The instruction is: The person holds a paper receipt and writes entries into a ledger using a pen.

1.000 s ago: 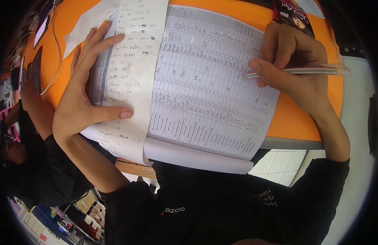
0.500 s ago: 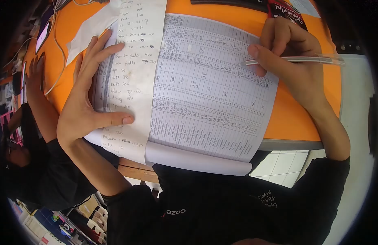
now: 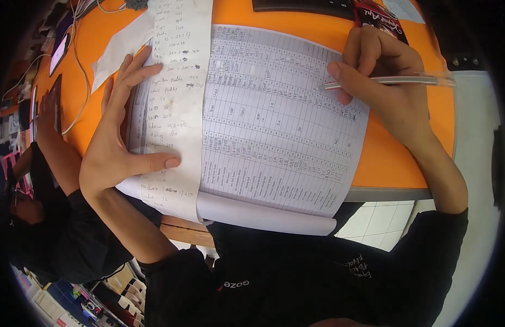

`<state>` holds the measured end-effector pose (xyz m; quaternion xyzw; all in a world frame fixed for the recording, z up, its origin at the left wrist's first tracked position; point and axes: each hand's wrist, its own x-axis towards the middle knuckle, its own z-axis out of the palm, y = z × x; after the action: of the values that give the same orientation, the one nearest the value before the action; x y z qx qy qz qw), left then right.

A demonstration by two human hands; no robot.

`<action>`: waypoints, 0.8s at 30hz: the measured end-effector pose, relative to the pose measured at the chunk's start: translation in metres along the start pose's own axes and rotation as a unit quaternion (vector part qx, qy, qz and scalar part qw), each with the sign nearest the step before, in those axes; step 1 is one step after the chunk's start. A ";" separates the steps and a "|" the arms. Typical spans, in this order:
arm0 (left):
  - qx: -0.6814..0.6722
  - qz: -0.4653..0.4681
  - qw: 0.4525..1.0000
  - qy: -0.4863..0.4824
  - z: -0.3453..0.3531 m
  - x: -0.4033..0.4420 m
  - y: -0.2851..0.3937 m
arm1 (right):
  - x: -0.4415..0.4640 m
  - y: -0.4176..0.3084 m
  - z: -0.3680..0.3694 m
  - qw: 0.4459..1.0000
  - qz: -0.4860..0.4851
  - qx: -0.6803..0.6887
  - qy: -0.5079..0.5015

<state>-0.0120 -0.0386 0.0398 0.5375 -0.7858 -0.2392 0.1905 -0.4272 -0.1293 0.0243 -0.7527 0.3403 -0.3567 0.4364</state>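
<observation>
A long strip of paper (image 3: 179,122) with a handwritten list lies across the left part of a printed table sheet (image 3: 296,139). My left hand (image 3: 110,136) rests on the strip and the sheet, thumb and fingers spread wide. In my right hand (image 3: 391,90) is a pen (image 3: 427,80) with a clear barrel, pinched between thumb and fingers. Its tip points left, over the upper rows of handwritten figures; whether it touches the paper I cannot tell. Toward my body, the sheet's lower edge curls over the table edge.
The orange table (image 3: 394,163) carries a dark keyboard-like object (image 3: 304,6) and a red packet (image 3: 378,22) at the back. Cables (image 3: 84,65) and a phone (image 3: 59,54) lie to the left. Another person's arm (image 3: 59,147) rests at the left table edge.
The pen tip has shifted slightly left and down over the figures. The strip sits a little lower in view, with my left hand still spread on it.
</observation>
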 end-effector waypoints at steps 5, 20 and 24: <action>-0.009 0.001 1.000 -0.003 -0.002 -0.001 -0.003 | 0.001 0.003 0.000 1.000 -0.016 0.012 -0.011; -0.058 -0.008 0.998 0.003 0.000 -0.003 0.005 | -0.004 0.003 0.000 1.000 -0.012 -0.014 -0.015; -0.019 -0.018 1.000 -0.015 -0.003 -0.003 0.004 | -0.004 0.003 0.001 1.000 0.000 0.006 -0.013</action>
<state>-0.0120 -0.0350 0.0445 0.5440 -0.7742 -0.2658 0.1847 -0.4288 -0.1265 0.0204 -0.7545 0.3324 -0.3494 0.4452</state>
